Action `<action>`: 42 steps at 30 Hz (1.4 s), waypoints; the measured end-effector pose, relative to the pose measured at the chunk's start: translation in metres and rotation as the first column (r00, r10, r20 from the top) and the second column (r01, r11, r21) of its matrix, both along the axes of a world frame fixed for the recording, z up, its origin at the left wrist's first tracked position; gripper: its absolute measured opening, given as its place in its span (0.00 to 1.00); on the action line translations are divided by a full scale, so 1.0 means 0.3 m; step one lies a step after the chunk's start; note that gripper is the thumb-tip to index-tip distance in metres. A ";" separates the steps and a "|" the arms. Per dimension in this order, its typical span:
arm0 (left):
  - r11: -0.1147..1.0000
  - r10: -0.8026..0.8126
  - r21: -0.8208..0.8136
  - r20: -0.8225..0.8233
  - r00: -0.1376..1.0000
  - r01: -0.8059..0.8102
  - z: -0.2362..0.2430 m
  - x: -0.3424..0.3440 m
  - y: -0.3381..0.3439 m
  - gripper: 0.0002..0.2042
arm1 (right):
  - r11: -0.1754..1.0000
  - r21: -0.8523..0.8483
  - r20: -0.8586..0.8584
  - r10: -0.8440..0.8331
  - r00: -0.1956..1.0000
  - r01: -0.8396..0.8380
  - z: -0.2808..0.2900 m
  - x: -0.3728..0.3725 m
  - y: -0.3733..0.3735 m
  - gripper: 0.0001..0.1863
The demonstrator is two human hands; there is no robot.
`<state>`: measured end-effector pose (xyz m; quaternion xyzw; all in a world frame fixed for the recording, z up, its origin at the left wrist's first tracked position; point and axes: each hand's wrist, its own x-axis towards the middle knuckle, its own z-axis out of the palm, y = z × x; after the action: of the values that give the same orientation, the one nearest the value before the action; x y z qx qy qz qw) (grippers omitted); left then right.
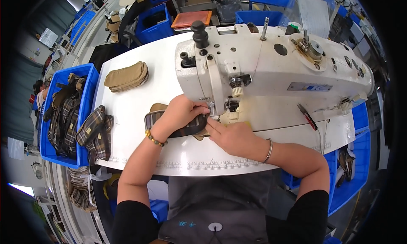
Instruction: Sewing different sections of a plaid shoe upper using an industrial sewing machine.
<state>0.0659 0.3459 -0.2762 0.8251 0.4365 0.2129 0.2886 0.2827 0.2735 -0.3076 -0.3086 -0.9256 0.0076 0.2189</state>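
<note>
A dark plaid fabric piece (183,131) with rounded ends lies under the needle area of a white sewing machine (263,70). Tan fabric (159,107) shows along its far edge and peeks out below it. My left hand (181,112), with a beaded bracelet at the wrist, pinches the piece close to the presser foot (211,108). From the right, my right hand (232,138) has its fingers pressed together on the piece's right end, just in front of the foot. The needle tip and the fingertips' exact hold are partly hidden.
A stack of tan fabric pieces (126,76) sits on the white table (135,152) at the back left. Plaid pieces (95,131) hang over a blue bin (90,95) filled with more. Red-handled thread snips (307,117) lie right of my hands. Another blue bin (360,159) stands low right.
</note>
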 end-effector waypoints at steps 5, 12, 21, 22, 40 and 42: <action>0.991 0.075 0.127 -0.182 0.980 -0.053 0.055 0.021 -0.055 0.06 | 0.997 0.050 0.049 0.060 0.997 -0.063 0.001 0.017 0.001 0.18; 0.999 -0.042 0.017 -0.045 0.998 0.043 0.046 0.003 -0.062 0.11 | 0.999 -0.019 0.053 0.034 0.998 -0.033 0.046 0.015 0.021 0.21; 0.994 0.061 -0.072 -0.215 0.975 -0.078 0.112 0.025 -0.063 0.08 | 0.999 0.025 0.007 0.048 0.999 -0.048 0.018 0.020 0.020 0.19; 0.990 0.073 -0.101 -0.241 0.968 -0.100 0.119 0.026 -0.064 0.08 | 0.998 0.026 0.008 0.053 0.999 -0.053 0.018 0.011 0.020 0.19; 0.975 0.108 -0.188 -0.055 0.993 -0.116 0.082 0.034 -0.046 0.12 | 0.987 0.149 -0.084 0.064 0.994 -0.051 -0.001 -0.005 0.057 0.04; 0.973 0.116 -0.193 -0.077 0.990 -0.129 0.089 0.038 -0.048 0.12 | 0.927 0.375 -0.115 0.036 0.993 0.010 0.012 -0.005 0.062 0.04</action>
<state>0.0774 0.3315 -0.2495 0.7704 0.5149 0.1589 0.3407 0.2811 0.2921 -0.3040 -0.2537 -0.8972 -0.1494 0.3291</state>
